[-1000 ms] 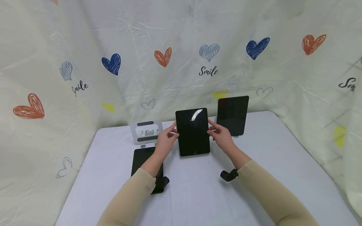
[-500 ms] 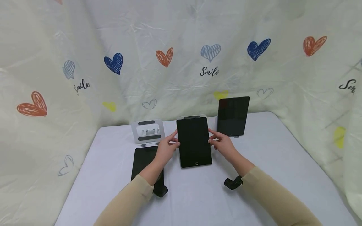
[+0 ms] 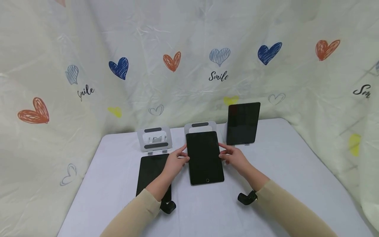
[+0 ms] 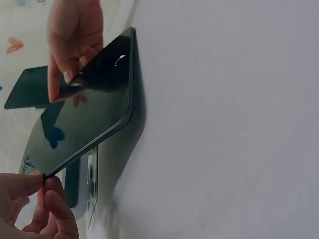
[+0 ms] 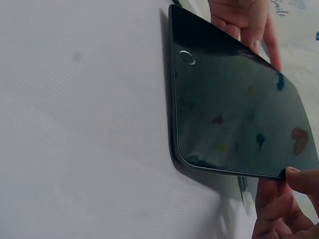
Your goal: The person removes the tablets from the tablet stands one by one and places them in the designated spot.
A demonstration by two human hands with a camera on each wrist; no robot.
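Two hands pinch glossy, round-cornered black tablet.

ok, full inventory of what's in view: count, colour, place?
Glossy rectangular held tablet: one, black, centre, between the hands
Glossy rectangular flat tablet: one, black, table's left, partly hidden by an arm
Glossy rectangular propped tablet: one, black, back right
Open-framed stands with dark pads: two, pale grey, back left and centre; any third mostly hidden
Cloth-covered table: one, white, beneath
Draped sheet backdrop: one, off-white, behind
Printed hearts: many, mixed colours, backdrop
"Smile" lettering: three, black, backdrop, right one partial
Wrist cameras: two, black, wrists
Sleeves: two, beige, forearms
Left hand: one, bare, held tablet's left edge
Right hand: one, bare, right edge
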